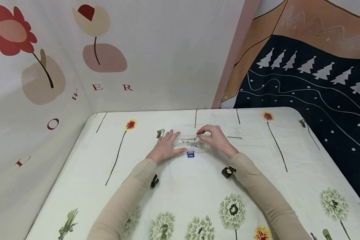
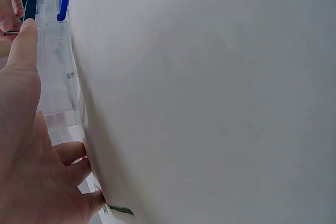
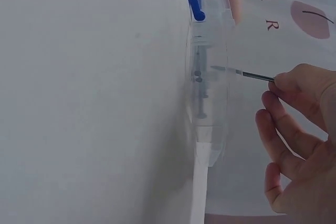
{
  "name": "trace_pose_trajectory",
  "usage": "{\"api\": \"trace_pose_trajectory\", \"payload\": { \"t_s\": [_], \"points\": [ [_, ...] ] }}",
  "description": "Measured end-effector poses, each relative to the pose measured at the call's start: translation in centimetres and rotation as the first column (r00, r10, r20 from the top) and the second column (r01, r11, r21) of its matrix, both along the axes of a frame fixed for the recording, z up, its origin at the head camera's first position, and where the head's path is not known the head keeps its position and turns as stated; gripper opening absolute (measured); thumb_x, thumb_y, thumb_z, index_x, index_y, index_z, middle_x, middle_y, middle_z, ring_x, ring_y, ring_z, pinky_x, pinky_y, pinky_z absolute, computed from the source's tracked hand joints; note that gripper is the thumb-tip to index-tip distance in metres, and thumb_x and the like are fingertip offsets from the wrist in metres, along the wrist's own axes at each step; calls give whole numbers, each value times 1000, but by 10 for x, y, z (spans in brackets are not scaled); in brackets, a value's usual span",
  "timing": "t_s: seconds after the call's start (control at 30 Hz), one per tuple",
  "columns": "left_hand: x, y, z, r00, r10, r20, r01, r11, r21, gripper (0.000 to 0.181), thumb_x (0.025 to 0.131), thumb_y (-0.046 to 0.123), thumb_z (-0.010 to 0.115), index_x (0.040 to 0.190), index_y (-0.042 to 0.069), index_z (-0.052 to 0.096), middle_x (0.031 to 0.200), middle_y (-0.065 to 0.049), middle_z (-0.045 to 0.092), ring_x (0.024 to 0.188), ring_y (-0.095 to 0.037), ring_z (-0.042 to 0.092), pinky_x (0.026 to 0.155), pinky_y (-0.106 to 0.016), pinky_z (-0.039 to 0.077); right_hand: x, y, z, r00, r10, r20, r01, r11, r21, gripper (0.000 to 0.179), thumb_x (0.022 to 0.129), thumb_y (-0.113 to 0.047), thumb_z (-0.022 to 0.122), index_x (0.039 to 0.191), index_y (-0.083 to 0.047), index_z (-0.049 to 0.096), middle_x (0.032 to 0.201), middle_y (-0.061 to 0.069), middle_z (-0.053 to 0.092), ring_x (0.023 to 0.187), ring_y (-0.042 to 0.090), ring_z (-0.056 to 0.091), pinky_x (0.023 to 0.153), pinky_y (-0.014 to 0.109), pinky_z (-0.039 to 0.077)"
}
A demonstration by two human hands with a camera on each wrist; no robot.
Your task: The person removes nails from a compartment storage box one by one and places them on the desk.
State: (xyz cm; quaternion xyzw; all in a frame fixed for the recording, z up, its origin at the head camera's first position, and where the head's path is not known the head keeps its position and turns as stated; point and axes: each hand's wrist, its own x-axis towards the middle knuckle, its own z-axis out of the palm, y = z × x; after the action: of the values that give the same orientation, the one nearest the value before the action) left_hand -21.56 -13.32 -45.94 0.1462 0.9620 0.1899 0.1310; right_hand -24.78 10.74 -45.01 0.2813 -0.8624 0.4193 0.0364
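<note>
One clear plastic box (image 1: 184, 145) lies on a flower-printed cloth (image 1: 180, 193) in the head view, its blue latch (image 1: 190, 154) on the side nearest the person. Inside the box are several loose nails (image 1: 188, 139). At the box's left end the left hand (image 1: 166, 146) is spread, fingers extended, the thumb reaching along the near side toward the latch. Over the right part of the box, the right hand (image 1: 214, 138) pinches a slim nail (image 1: 196, 137) between thumb and fingertips. To the right of the box, apart from it, lies what looks like another nail (image 1: 234, 137). Beige sleeves (image 1: 258, 185) come in from the near side of the box, with a black device (image 1: 229, 172) at the right wrist.

The left wrist view shows the left thumb alongside the box, and the other fingertips lowered to the cloth past its end. Part of the right hand appears at the edge, above the box.

In the right wrist view, the pinched nail points toward the box, its far end overlapping the clear wall; whether it touches anything there I cannot tell. The other right fingers are loosely bent beside the box.
</note>
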Motion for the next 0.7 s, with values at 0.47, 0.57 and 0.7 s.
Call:
{"api": "trace_pose_trajectory", "payload": {
  "t_s": [0.47,0.57,0.7],
  "points": [
    [-1,0,-2,1000,-9,-5,9,1000,-5,89,89,61,56,154,10,22,157,-22,12,145,-34,10,115,-54,5,5,5,1,990,47,-136,-39,997,66,8,84,0,72,91,-4,74,88,5,72,84,20,66,83,41,50],
    [-1,0,-2,1000,-11,-9,11,1000,-8,89,89,61,56,154,9,23,157,-23,13,145,-35,10,115,-54,5,6,8,1,986,53,-157,-42,996,75,8,84,0,72,91,-4,74,87,4,72,83,20,66,86,43,48],
    [-1,1,-1,1000,-14,-8,14,1000,-5,89,89,61,56,154,9,23,157,-23,12,145,-35,10,115,-54,5,6,13,2,985,49,-164,-37,997,74,8,84,0,72,90,-3,74,87,5,72,83,21,66,88,46,45]
  ]
}}
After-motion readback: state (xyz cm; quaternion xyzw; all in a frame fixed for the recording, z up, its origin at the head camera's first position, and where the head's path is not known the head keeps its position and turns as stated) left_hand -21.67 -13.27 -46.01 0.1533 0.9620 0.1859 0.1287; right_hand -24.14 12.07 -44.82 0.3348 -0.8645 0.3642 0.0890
